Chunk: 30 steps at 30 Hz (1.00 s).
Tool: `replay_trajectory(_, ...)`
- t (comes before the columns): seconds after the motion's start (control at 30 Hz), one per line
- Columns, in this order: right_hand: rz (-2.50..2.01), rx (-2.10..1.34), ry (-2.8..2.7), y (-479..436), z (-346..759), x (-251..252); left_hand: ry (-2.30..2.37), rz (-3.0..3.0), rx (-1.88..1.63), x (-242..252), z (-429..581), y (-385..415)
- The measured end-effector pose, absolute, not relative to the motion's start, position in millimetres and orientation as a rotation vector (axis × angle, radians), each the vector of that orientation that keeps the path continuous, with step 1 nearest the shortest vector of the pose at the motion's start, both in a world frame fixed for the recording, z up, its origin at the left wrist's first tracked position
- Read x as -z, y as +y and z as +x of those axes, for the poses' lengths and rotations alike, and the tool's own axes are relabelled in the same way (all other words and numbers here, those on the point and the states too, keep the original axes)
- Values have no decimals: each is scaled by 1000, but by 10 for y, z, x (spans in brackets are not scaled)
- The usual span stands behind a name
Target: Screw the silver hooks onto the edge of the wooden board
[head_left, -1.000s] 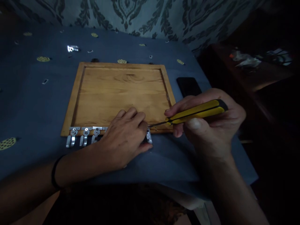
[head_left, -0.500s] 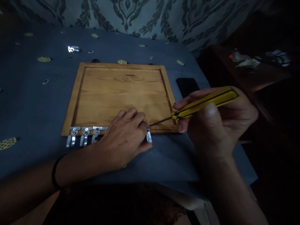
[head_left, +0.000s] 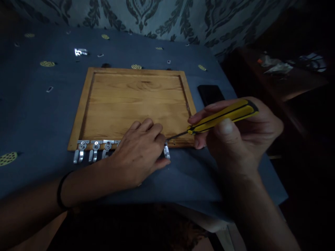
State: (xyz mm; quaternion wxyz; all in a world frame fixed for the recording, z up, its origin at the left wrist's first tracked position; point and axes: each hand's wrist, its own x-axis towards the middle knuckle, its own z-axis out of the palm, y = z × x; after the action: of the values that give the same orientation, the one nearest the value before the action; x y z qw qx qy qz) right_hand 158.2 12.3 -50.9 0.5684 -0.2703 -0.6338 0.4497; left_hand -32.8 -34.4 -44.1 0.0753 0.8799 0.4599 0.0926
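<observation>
My right hand [head_left: 240, 136] is closed around the yellow and black handle of a screwdriver [head_left: 222, 116]. The tip of its shaft meets a metal hook [head_left: 166, 151] at the near edge of a framed wooden board [head_left: 138, 101]. With fingers bent, my left hand [head_left: 142, 153] grips that hook, its thumb below and fingers above. Further left along the same edge, several silver hooks [head_left: 81, 153] sit in a row with screws in their plates. My left hand and forearm hide part of the row. Small holes show in the board's edge to the right of the screwdriver tip.
The board lies on a table with a dark blue patterned cloth [head_left: 39, 115]. A loose metal hook [head_left: 81, 52] lies toward the back left. A black phone-like object [head_left: 210, 94] rests right of the board. Plastic bags [head_left: 278, 66] lie on a brown surface at the far right.
The screwdriver's handle has shifted slightly left along with my right hand, its tip still at the hook. My left hand keeps its place.
</observation>
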Motion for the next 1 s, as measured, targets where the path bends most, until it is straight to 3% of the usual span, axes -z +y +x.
replay_trajectory(0.73,-548,-1115,-1686,110,1663,452,1374,2647,-281,449,-328,-344)
replay_trajectory(1.0,-490,-987,-1674,135,1631,474,1383,2640,-280,462,-324,-340)
